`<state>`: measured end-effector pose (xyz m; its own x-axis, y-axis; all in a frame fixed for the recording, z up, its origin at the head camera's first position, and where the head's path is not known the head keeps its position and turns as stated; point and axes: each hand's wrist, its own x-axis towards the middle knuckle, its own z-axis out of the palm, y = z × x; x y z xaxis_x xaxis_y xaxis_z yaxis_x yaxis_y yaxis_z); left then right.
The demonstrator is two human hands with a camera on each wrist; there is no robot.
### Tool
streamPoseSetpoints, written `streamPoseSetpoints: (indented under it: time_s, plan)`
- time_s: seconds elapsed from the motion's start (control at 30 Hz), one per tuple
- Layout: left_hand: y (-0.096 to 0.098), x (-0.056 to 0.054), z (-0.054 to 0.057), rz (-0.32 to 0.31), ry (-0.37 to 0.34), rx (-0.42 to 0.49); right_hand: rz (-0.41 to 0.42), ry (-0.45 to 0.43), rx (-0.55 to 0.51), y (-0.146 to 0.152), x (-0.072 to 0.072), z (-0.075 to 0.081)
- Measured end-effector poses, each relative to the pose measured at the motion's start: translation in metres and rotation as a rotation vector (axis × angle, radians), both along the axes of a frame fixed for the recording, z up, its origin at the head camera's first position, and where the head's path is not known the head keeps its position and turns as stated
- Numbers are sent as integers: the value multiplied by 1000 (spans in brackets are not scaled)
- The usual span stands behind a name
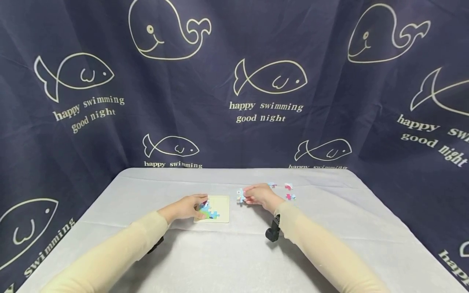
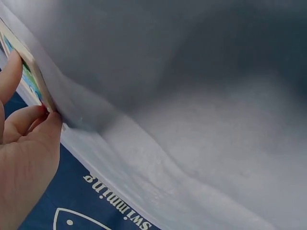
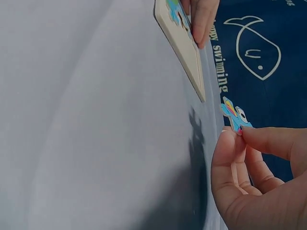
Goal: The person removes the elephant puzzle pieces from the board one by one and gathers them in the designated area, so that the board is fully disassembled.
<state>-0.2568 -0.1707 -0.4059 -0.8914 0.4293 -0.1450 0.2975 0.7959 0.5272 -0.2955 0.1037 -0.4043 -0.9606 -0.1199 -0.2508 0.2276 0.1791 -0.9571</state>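
A pale square puzzle board [image 1: 222, 208] lies on the table with several joined blue and green puzzle pieces [image 1: 210, 213] in its left part. My left hand [image 1: 185, 207] holds the board at its left side, thumb near the front and fingers by the far corner. In the left wrist view, the left hand [image 2: 29, 160] has its thumb over the pieces. Right of the board, my right hand [image 1: 263, 196] pinches a light-blue puzzle piece [image 1: 240, 195] between thumb and fingers. The right wrist view shows this piece [image 3: 234, 115] raised off the table, with an eye and coloured stripes.
Beyond the right hand lie loose puzzle pieces: a partly covered one [image 1: 272, 185], a pink and white one [image 1: 288, 186] and a pink and blue one [image 1: 290, 197]. A pale cloth covers the table [image 1: 234, 256]. A dark-blue printed curtain [image 1: 220, 122] hangs behind it.
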Motion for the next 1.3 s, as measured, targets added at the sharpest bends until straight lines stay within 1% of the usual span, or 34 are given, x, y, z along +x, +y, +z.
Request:
streamPoseSetpoints:
  time_s: [0.17, 0.4, 0.6, 0.8, 1.03, 1.13, 1.23, 1.3]
  plan:
    - [0, 1, 0, 17, 1, 7, 14, 4, 7, 9, 0, 1]
    - [3, 5, 1, 44, 40, 20, 2, 13, 12, 23, -1, -1]
    - [7, 8, 2, 67, 49, -12, -11, 17, 10, 37, -3, 2]
    - [9, 10, 3, 69, 55, -28, -12, 15, 40, 49, -3, 4]
    - [10, 12, 2, 85, 96, -55, -41, 8, 61, 62, -4, 1]
    - [11, 13, 3, 95, 96, -62, -41, 3, 73, 68, -5, 1]
    - [11, 13, 3, 94, 96, -67, -49, 3, 70, 74, -6, 1]
    - [11, 13, 4, 80, 113, -85, -54, 7, 62, 77, -8, 1]
